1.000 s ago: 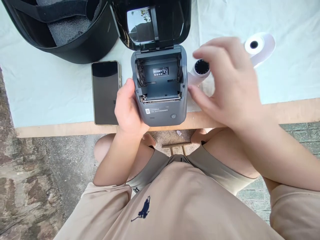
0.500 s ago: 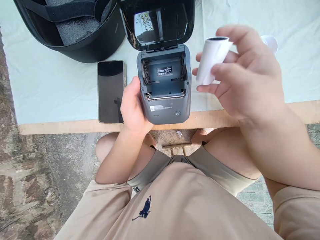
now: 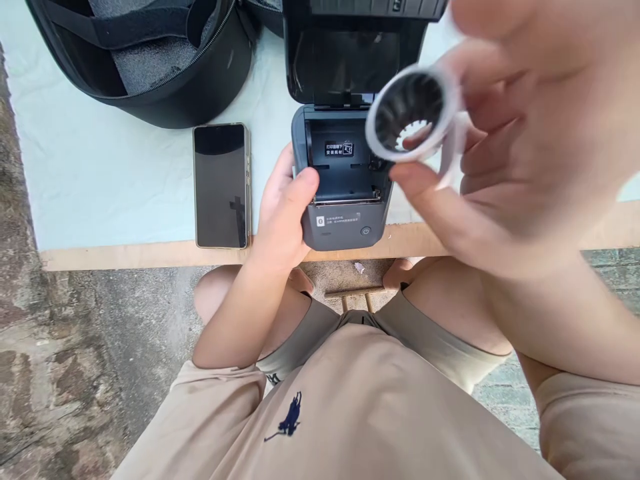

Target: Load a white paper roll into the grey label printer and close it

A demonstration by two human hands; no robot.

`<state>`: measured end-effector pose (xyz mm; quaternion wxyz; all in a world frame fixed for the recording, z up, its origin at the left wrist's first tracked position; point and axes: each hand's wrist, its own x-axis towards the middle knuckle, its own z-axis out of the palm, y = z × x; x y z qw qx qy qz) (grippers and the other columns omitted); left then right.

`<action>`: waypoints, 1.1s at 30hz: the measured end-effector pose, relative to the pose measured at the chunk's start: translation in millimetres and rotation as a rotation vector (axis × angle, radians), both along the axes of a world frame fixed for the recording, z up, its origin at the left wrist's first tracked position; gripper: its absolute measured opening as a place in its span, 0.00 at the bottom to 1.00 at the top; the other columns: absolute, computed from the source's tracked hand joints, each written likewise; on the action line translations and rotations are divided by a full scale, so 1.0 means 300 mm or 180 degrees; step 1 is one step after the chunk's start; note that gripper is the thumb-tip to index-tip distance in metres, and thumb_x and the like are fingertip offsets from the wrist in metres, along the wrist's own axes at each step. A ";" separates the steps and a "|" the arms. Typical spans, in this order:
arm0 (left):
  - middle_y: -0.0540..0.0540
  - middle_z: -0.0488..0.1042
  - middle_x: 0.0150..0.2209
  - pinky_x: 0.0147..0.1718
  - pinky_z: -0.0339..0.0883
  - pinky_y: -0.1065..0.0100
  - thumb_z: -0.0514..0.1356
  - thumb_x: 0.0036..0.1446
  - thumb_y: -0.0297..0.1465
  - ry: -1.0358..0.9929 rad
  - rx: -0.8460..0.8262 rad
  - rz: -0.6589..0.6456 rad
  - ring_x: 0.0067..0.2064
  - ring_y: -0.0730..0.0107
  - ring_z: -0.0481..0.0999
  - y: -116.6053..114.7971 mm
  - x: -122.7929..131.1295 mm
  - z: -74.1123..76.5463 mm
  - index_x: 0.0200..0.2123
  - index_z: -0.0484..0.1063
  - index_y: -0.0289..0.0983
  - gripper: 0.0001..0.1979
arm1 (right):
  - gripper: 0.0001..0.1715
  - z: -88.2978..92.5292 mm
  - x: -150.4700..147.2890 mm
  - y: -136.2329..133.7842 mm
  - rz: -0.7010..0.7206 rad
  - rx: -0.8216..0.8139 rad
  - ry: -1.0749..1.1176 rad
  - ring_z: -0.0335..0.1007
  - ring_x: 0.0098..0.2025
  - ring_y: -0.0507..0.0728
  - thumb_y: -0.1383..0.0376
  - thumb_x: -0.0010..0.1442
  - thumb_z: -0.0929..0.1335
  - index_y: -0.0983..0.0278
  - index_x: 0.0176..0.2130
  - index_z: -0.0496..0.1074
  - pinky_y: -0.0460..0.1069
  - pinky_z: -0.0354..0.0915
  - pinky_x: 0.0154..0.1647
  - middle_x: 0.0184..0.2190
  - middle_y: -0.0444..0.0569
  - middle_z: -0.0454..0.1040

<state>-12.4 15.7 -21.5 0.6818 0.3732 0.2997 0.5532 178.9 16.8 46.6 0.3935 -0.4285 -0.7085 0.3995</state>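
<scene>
A dark grey label printer (image 3: 345, 227) stands at the table's front edge with its black lid (image 3: 350, 60) swung up. Its paper bay shows a small printed sticker inside and holds no roll. My left hand (image 3: 283, 213) grips the printer's left side, thumb on the rim. Up close to the camera, my right hand (image 3: 520, 147) holds a white label roll (image 3: 453, 150) by its edges. The roll's hollow, ribbed core faces me, and it covers the right part of the printer's bay. The right hand is partly blurred.
A black phone (image 3: 221, 187) lies left of the printer. Behind it stands an unzipped black case (image 3: 175, 100) with grey foam and a strap. A pale cloth (image 3: 100, 180) covers the table, whose bare wooden edge (image 3: 125, 255) runs above my knees.
My right hand has brought the label roll nearer the camera and turned its hollow end toward me. The printer has shifted slightly right and its lid has tilted, with my left hand still on it.
</scene>
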 end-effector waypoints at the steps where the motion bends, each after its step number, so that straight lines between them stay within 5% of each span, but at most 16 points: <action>1: 0.47 0.79 0.46 0.60 0.72 0.55 0.62 0.61 0.42 0.0065 -0.0038 0.0070 0.64 0.55 0.71 -0.003 0.003 0.004 0.50 0.73 0.42 0.17 | 0.25 0.004 -0.011 0.000 -0.0104 0.0333 -0.0304 0.65 0.64 0.60 0.56 0.65 0.67 0.43 0.60 0.62 0.52 0.71 0.59 0.62 0.36 0.67; 4: 0.48 0.78 0.44 0.59 0.73 0.56 0.62 0.61 0.44 0.0228 -0.0072 0.0115 0.66 0.55 0.70 -0.011 0.013 0.015 0.51 0.72 0.42 0.18 | 0.13 0.017 -0.045 -0.001 -0.0446 0.0908 -0.1134 0.73 0.52 0.58 0.61 0.66 0.66 0.49 0.50 0.70 0.53 0.71 0.55 0.50 0.39 0.76; 8: 0.47 0.78 0.44 0.60 0.72 0.57 0.61 0.61 0.45 0.0316 -0.0044 -0.0004 0.68 0.54 0.67 -0.012 0.011 0.013 0.51 0.71 0.42 0.19 | 0.04 0.005 -0.064 0.004 -0.0633 0.0943 -0.1382 0.74 0.46 0.60 0.60 0.67 0.64 0.52 0.41 0.70 0.55 0.69 0.47 0.39 0.43 0.77; 14: 0.46 0.76 0.52 0.60 0.72 0.55 0.61 0.60 0.47 0.0416 -0.0019 -0.0076 0.70 0.51 0.64 -0.014 0.000 0.004 0.53 0.71 0.43 0.21 | 0.07 -0.040 -0.059 0.019 -0.0591 0.1295 -0.1906 0.75 0.45 0.62 0.60 0.67 0.64 0.53 0.38 0.71 0.59 0.67 0.45 0.44 0.43 0.79; 17: 0.46 0.76 0.53 0.59 0.73 0.54 0.62 0.59 0.47 0.0408 -0.0019 -0.0069 0.69 0.51 0.65 -0.015 0.002 0.003 0.52 0.71 0.44 0.21 | 0.13 -0.050 -0.063 0.024 -0.0523 0.1427 -0.1692 0.73 0.46 0.65 0.60 0.67 0.63 0.55 0.33 0.74 0.62 0.65 0.46 0.46 0.44 0.79; 21: 0.46 0.78 0.49 0.58 0.73 0.53 0.63 0.57 0.47 0.0315 -0.0033 -0.0089 0.66 0.51 0.69 -0.008 0.004 0.001 0.50 0.72 0.44 0.21 | 0.10 -0.059 -0.062 0.021 -0.0550 0.1708 -0.1342 0.73 0.42 0.64 0.62 0.66 0.65 0.55 0.34 0.75 0.63 0.65 0.43 0.35 0.45 0.79; 25: 0.45 0.78 0.48 0.57 0.74 0.54 0.65 0.54 0.49 0.0239 -0.0189 -0.0092 0.64 0.51 0.72 -0.001 -0.002 0.006 0.48 0.71 0.43 0.23 | 0.06 -0.067 -0.054 0.019 0.0025 0.1860 -0.1091 0.76 0.42 0.62 0.65 0.65 0.66 0.59 0.36 0.74 0.61 0.71 0.42 0.37 0.46 0.79; 30: 0.44 0.79 0.46 0.52 0.76 0.54 0.69 0.52 0.43 0.0340 -0.0131 -0.0066 0.63 0.48 0.73 -0.001 -0.014 -0.001 0.50 0.69 0.43 0.24 | 0.02 -0.076 -0.045 0.028 0.0363 0.1889 -0.0694 0.75 0.49 0.58 0.61 0.63 0.68 0.57 0.37 0.73 0.60 0.74 0.53 0.40 0.46 0.77; 33: 0.44 0.79 0.47 0.52 0.77 0.53 0.71 0.48 0.41 0.0349 -0.0032 -0.0038 0.62 0.46 0.74 0.004 -0.019 -0.022 0.51 0.69 0.43 0.28 | 0.05 -0.082 -0.042 0.030 0.0041 0.1669 -0.0576 0.72 0.52 0.59 0.60 0.64 0.68 0.57 0.40 0.72 0.63 0.70 0.59 0.45 0.50 0.74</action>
